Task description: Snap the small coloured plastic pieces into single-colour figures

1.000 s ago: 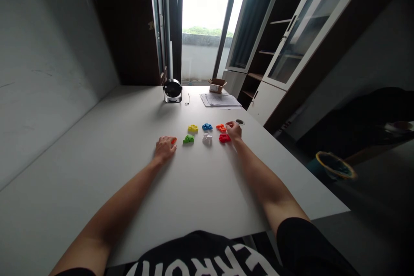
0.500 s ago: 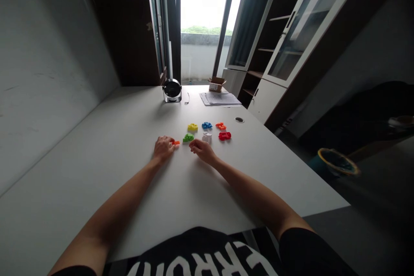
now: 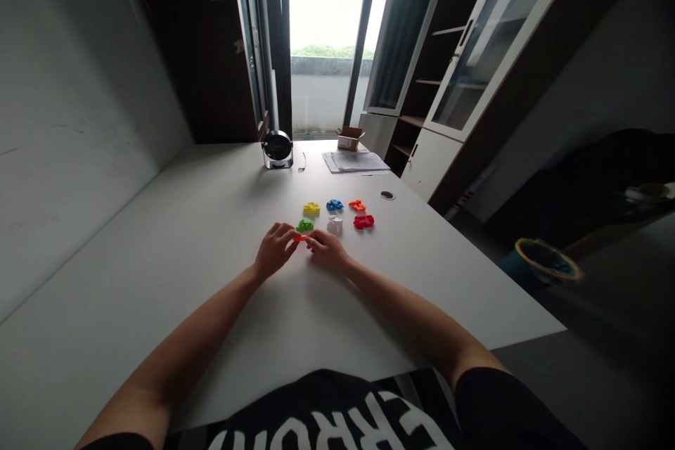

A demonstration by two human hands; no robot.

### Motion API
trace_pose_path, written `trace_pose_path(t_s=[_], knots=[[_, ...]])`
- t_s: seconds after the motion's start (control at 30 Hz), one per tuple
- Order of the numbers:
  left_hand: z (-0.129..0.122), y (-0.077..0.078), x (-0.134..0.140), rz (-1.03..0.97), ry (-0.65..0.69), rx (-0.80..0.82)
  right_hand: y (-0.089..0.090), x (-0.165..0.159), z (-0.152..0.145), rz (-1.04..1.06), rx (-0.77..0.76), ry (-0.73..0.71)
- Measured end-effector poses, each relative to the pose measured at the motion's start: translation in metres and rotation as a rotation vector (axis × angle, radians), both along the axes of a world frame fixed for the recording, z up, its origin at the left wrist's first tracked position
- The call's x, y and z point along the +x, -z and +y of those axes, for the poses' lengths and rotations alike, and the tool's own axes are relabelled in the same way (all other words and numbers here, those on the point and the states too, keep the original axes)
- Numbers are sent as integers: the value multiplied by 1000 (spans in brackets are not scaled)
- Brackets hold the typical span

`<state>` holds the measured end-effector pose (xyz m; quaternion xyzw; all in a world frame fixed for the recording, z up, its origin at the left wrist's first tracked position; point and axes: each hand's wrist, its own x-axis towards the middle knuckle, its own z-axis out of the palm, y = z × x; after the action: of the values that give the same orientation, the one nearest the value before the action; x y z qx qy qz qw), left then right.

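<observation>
My left hand (image 3: 276, 249) pinches a small, flat orange plastic piece (image 3: 299, 238) between thumb and fingers, just above the table. My right hand (image 3: 325, 250) is closed, its fingertips meeting the right end of that same piece; its grip is partly hidden. Right behind the fingers lies a green plastic piece (image 3: 304, 225). Beside it are a white piece (image 3: 335, 224) and a red piece (image 3: 363, 221). A row farther back has a yellow piece (image 3: 311, 208), a blue piece (image 3: 335, 204) and another orange piece (image 3: 357, 205).
The pieces lie on a white table (image 3: 211, 225). Toward its far end are a round black device on a stand (image 3: 278, 148), papers (image 3: 356, 162) and a small cardboard box (image 3: 350, 138). A cable hole (image 3: 387, 195) is at the right. A bin (image 3: 545, 260) stands beyond the right edge.
My left hand has moved right with the orange piece, bringing it in front of the green piece and up to my right fingertips. The camera view has shifted slightly.
</observation>
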<state>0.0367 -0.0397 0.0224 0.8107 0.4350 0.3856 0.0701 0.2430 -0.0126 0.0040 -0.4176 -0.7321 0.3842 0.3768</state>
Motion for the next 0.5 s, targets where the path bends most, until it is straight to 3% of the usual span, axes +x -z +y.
trace_pose_path(t_s=[0.33,0.5], knots=[[0,3,0,115,11,244,0,5,6,101,-93,-106],[-2,1,0,150,32,263,-2,7,8,143,-120,-137]])
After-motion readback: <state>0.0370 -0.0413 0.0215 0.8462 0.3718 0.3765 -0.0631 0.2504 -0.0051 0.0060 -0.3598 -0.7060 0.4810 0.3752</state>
